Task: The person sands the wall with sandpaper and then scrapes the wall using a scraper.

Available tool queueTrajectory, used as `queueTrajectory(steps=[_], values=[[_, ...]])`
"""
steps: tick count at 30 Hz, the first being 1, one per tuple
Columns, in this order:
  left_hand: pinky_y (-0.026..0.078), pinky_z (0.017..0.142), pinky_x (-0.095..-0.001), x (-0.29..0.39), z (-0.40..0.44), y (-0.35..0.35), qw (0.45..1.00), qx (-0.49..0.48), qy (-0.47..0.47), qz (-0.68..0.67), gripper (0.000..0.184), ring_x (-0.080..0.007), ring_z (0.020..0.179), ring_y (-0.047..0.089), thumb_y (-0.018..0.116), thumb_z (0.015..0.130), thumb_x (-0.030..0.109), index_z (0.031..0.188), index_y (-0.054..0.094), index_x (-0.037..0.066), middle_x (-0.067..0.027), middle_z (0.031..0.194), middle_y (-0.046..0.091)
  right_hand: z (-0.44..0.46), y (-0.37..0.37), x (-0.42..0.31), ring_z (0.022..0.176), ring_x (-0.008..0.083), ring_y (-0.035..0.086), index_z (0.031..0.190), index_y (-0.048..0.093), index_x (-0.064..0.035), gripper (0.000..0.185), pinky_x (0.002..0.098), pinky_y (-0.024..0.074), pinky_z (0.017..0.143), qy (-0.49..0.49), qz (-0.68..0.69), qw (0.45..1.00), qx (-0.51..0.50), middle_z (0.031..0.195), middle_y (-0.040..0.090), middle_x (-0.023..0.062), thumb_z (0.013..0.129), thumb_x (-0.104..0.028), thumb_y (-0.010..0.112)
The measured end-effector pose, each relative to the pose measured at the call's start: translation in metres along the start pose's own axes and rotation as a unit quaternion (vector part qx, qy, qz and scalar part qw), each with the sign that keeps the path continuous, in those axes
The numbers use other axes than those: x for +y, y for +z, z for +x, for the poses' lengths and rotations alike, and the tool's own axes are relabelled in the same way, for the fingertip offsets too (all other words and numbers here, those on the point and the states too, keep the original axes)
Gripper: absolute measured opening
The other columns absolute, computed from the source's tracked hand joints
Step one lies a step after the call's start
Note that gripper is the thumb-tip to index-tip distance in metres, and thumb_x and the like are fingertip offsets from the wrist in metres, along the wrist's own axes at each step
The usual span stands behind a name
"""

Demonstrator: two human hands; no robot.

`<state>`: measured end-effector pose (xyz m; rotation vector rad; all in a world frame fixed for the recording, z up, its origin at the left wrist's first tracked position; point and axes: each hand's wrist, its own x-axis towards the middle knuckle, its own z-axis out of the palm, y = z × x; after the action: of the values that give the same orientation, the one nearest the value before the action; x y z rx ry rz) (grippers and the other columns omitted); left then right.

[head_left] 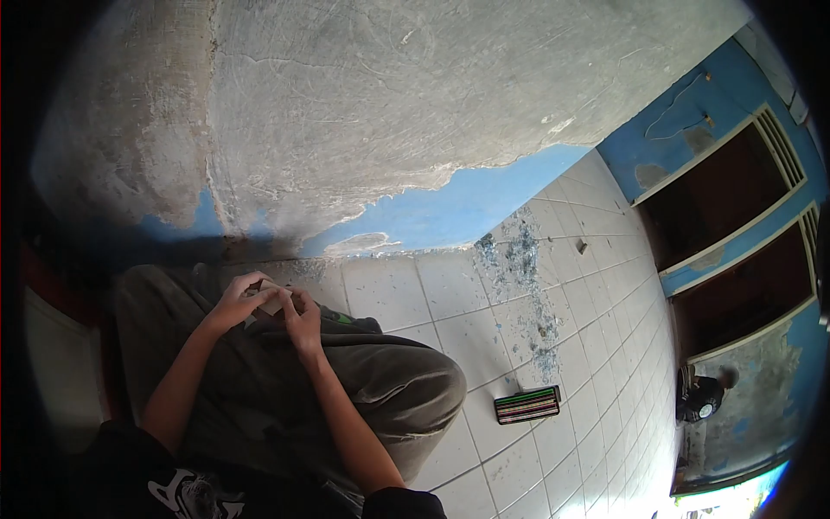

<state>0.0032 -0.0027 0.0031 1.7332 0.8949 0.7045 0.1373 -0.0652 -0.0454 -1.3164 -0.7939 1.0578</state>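
A small light-brown flat piece (271,303), perhaps paper or card, is held between my two hands above my crossed legs. My left hand (240,302) pinches it from the left side, thumb reaching across toward the middle. From the right, the bent fingers of my right hand (303,317) grip its other side. Both hands are close together, over the dark trousers (259,381). The fingers partly cover the piece, so its full shape is hidden.
A striped rectangular object (527,405) lies on the tiled floor (458,348) to the right. Blue paint flakes (521,255) and a small block (582,246) lie beyond. The peeling wall (346,112) rises ahead. Another person (702,395) sits far right, near doors.
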Motion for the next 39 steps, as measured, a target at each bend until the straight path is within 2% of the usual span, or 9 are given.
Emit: queueTrajectory(steps=[5, 11, 14, 20, 26, 29, 32, 35, 39], values=[[0.045, 0.066, -0.0252, 0.001, -0.001, -0.001, 1.000, -0.015, -0.016, -0.008, 0.020, -0.0089, 0.076, 0.055, 0.063, 0.080, 0.016, 0.092, 0.059, 0.000, -0.0048, 0.081, 0.061, 0.002, -0.001, 0.010, 0.078, 0.0104, 0.057, 0.103, 0.055, 0.0015, 0.028, 0.0223, 0.0459, 0.066, -0.017, -0.030, 0.999, -0.005, 0.087, 0.062, 0.0078, 0.088, -0.022, 0.057], [0.047, 0.065, -0.0241, -0.009, 0.000, 0.000, 1.000, -0.006, 0.009, -0.001, 0.021, -0.0089, 0.076, 0.056, 0.063, 0.080, 0.016, 0.093, 0.059, 0.000, -0.0051, 0.082, 0.060, 0.002, -0.002, 0.008, 0.071, 0.0074, 0.055, 0.103, 0.055, 0.0008, 0.028, 0.0206, 0.0436, 0.058, -0.016, -0.056, 0.998, -0.003, 0.082, 0.061, 0.0052, 0.087, -0.022, 0.058], [0.047, 0.066, -0.0242, -0.001, -0.001, 0.000, 0.999, -0.013, -0.025, -0.015, 0.021, -0.0095, 0.077, 0.056, 0.063, 0.080, 0.016, 0.093, 0.059, 0.000, -0.0055, 0.085, 0.061, 0.001, -0.001, 0.005, 0.068, 0.0060, 0.053, 0.104, 0.055, 0.0007, 0.027, 0.0200, 0.0420, 0.054, -0.007, -0.049, 0.999, 0.005, 0.081, 0.060, 0.0048, 0.087, -0.021, 0.058], [0.046, 0.071, -0.0251, 0.001, -0.001, 0.000, 0.999, -0.014, -0.036, -0.029, 0.022, -0.0104, 0.079, 0.057, 0.064, 0.080, 0.016, 0.095, 0.060, 0.000, -0.0053, 0.086, 0.061, 0.003, -0.001, 0.009, 0.072, 0.0090, 0.055, 0.103, 0.054, 0.0017, 0.027, 0.0223, 0.0440, 0.060, -0.049, -0.093, 0.994, 0.014, 0.082, 0.060, 0.0054, 0.087, -0.020, 0.057], [0.046, 0.071, -0.0248, -0.010, 0.002, -0.002, 1.000, -0.009, -0.013, -0.001, 0.019, -0.0109, 0.080, 0.057, 0.059, 0.082, 0.014, 0.095, 0.061, 0.001, -0.0053, 0.087, 0.061, -0.001, -0.002, -0.007, 0.074, 0.0101, 0.055, 0.104, 0.055, 0.0018, 0.026, 0.0233, 0.0455, 0.063, -0.008, -0.056, 0.998, -0.008, 0.083, 0.060, 0.0061, 0.086, -0.017, 0.058], [0.045, 0.072, -0.0252, 0.000, 0.001, -0.001, 0.998, -0.021, -0.051, -0.016, 0.018, -0.0108, 0.082, 0.057, 0.058, 0.083, 0.014, 0.095, 0.061, 0.001, -0.0055, 0.087, 0.062, 0.001, -0.003, 0.002, 0.074, 0.0105, 0.056, 0.104, 0.055, 0.0020, 0.026, 0.0239, 0.0460, 0.064, -0.024, -0.092, 0.995, -0.013, 0.084, 0.060, 0.0065, 0.085, -0.016, 0.059], [0.045, 0.073, -0.0256, 0.001, 0.000, -0.002, 0.998, -0.018, -0.050, -0.022, 0.019, -0.0108, 0.083, 0.057, 0.058, 0.083, 0.014, 0.096, 0.060, 0.000, -0.0057, 0.088, 0.062, -0.004, -0.003, -0.013, 0.075, 0.0112, 0.056, 0.105, 0.054, 0.0023, 0.027, 0.0241, 0.0465, 0.066, 0.029, -0.019, 0.999, -0.029, 0.086, 0.061, 0.0073, 0.085, -0.015, 0.059], [0.046, 0.072, -0.0258, -0.003, 0.000, -0.003, 1.000, 0.000, -0.012, -0.018, 0.019, -0.0111, 0.084, 0.057, 0.058, 0.083, 0.013, 0.097, 0.060, 0.000, -0.0058, 0.091, 0.061, 0.000, -0.003, -0.001, 0.077, 0.0118, 0.057, 0.104, 0.056, 0.0032, 0.029, 0.0244, 0.0464, 0.069, -0.012, -0.051, 0.998, -0.017, 0.088, 0.061, 0.0087, 0.086, -0.019, 0.058], [0.044, 0.078, -0.0271, 0.001, 0.001, -0.003, 0.999, -0.022, -0.018, -0.023, 0.019, -0.0126, 0.092, 0.054, 0.057, 0.083, 0.012, 0.097, 0.060, 0.001, -0.0064, 0.096, 0.059, -0.001, -0.005, -0.009, 0.083, 0.0144, 0.059, 0.102, 0.059, 0.0027, 0.035, 0.0269, 0.0458, 0.074, 0.035, -0.011, 0.999, -0.013, 0.089, 0.064, 0.0123, 0.087, -0.029, 0.056]])
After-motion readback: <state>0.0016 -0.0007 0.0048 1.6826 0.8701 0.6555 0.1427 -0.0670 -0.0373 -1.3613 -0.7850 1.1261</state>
